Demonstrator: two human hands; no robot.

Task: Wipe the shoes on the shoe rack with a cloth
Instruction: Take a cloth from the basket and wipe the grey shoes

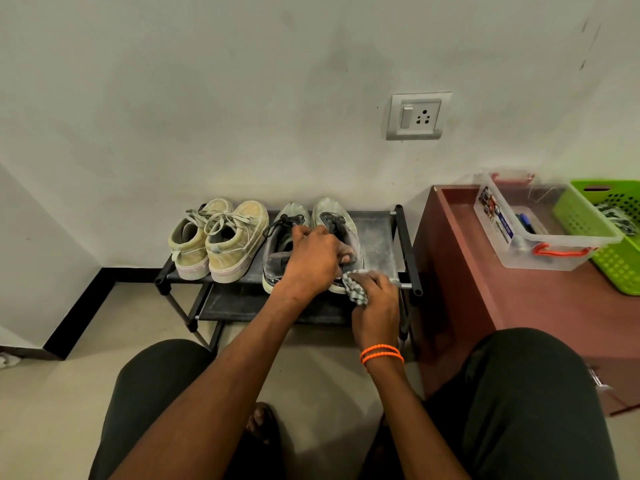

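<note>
A low black shoe rack stands against the wall with two pairs on its top shelf. The beige pair sits at the left. The dusty grey pair is at the right: its left shoe and its right shoe. My left hand grips the right grey shoe around its opening. My right hand holds a bunched checked cloth against the heel of that shoe. The heel itself is hidden by my hands.
A reddish-brown cabinet stands right of the rack, bearing a clear plastic box and a green basket. A wall socket is above. The rack's lower shelf holds nothing visible. My knees frame the floor below.
</note>
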